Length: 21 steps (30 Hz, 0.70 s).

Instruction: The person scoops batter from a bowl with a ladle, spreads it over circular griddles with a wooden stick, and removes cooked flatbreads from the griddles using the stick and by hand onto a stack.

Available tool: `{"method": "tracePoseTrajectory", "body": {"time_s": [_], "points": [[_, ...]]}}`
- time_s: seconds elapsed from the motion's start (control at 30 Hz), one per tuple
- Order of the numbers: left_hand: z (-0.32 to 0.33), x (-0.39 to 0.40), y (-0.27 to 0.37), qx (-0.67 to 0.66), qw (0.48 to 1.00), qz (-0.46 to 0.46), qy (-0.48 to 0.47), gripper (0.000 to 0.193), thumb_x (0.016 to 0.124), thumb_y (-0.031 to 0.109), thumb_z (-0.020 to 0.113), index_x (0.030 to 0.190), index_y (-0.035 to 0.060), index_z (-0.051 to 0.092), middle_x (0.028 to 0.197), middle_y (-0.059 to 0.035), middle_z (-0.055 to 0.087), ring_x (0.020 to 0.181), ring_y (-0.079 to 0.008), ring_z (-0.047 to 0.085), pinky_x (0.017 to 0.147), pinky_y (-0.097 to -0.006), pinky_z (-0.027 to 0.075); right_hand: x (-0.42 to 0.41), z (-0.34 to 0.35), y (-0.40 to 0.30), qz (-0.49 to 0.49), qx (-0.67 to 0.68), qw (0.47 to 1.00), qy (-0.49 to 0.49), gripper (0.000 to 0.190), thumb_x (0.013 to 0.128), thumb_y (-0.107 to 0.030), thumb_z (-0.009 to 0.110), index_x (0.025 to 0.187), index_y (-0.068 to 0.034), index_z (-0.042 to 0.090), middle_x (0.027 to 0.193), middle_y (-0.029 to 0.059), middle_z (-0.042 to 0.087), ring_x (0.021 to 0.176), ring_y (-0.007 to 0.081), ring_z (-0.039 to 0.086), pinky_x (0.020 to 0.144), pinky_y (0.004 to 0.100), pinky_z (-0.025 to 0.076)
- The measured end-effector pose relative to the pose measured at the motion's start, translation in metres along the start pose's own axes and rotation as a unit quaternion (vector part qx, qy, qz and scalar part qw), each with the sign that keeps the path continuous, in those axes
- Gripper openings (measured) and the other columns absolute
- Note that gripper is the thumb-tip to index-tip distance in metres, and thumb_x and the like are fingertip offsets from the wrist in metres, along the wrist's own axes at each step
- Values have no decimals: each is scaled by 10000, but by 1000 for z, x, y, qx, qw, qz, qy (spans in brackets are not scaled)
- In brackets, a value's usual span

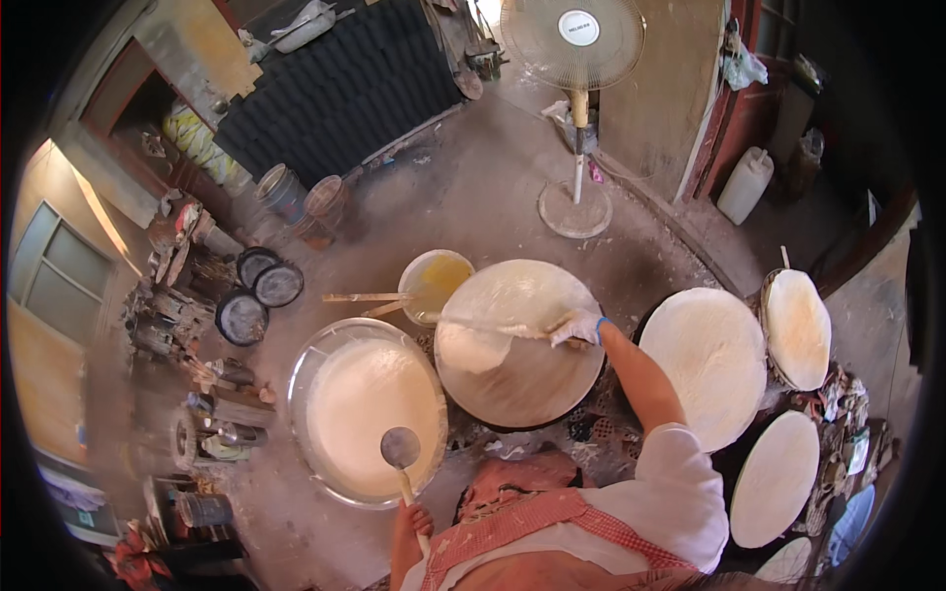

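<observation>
My left hand [419,519] is closed round the handle of a ladle [400,448], whose round bowl hangs over a large basin [294,402] of pale batter [362,414]. On my right hand [578,329] is a whitish glove with a blue cuff; it grips one end of a long thin spreader [488,323] lying across a round griddle [554,395]. Batter covers the griddle's far part and a thicker patch lies at its left; the near right part shows darker. Behind the basin stands a bucket [436,287] with yellowish contents and wooden handles across its rim.
Round griddles with pale flatbread sheets [702,369] [798,329] stand to the right, with another pale round [776,480] nearer me. A pedestal fan [576,111] stands beyond. Black pans [244,318], buckets [281,192] and firewood [166,314] are at the left.
</observation>
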State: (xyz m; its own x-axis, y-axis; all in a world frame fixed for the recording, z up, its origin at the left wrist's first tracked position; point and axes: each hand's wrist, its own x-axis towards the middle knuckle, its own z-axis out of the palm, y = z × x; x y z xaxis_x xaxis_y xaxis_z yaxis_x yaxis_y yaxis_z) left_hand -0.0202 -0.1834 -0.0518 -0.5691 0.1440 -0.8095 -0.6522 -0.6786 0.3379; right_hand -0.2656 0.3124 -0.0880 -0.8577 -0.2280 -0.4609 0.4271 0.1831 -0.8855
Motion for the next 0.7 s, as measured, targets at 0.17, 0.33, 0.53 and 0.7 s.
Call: {"method": "tracePoseTrajectory", "body": {"time_s": [0.17, 0.33, 0.53, 0.7], "points": [[-14, -2, -5, -115, 993, -10, 0, 234, 893, 130, 466, 669, 94, 412, 549, 25, 341, 402, -66, 309, 335, -198, 264, -82, -1, 4, 190, 31, 976, -97, 445, 656, -112, 735, 1070, 4, 618, 949, 74, 652, 850, 125, 574, 777, 264, 443], [-15, -16, -2, -127, 991, -31, -37, 169, 859, 80, 493, 721, 95, 398, 551, 23, 350, 403, -61, 320, 335, -197, 273, -38, -15, 11, -78, 43, 996, 6, 431, 631, -121, 738, 1029, 9, 637, 1013, 110, 645, 897, 159, 578, 816, 278, 441], [-24, -9, -4, -170, 985, -7, -12, 115, 838, 44, 492, 798, 100, 400, 552, 24, 351, 399, -59, 320, 332, -186, 283, -3, 1, -2, 3, -137, 978, -155, 509, 655, -241, 719, 1097, -17, 608, 1056, 112, 629, 962, 171, 558, 876, 266, 398], [-21, -13, -6, -188, 982, -10, -15, 103, 836, 40, 485, 831, 109, 408, 548, 26, 350, 386, -59, 322, 320, -186, 283, -69, -27, -10, 167, -89, 970, -153, 493, 637, -173, 717, 1078, 20, 609, 1012, 112, 640, 973, 169, 559, 883, 262, 401]]}}
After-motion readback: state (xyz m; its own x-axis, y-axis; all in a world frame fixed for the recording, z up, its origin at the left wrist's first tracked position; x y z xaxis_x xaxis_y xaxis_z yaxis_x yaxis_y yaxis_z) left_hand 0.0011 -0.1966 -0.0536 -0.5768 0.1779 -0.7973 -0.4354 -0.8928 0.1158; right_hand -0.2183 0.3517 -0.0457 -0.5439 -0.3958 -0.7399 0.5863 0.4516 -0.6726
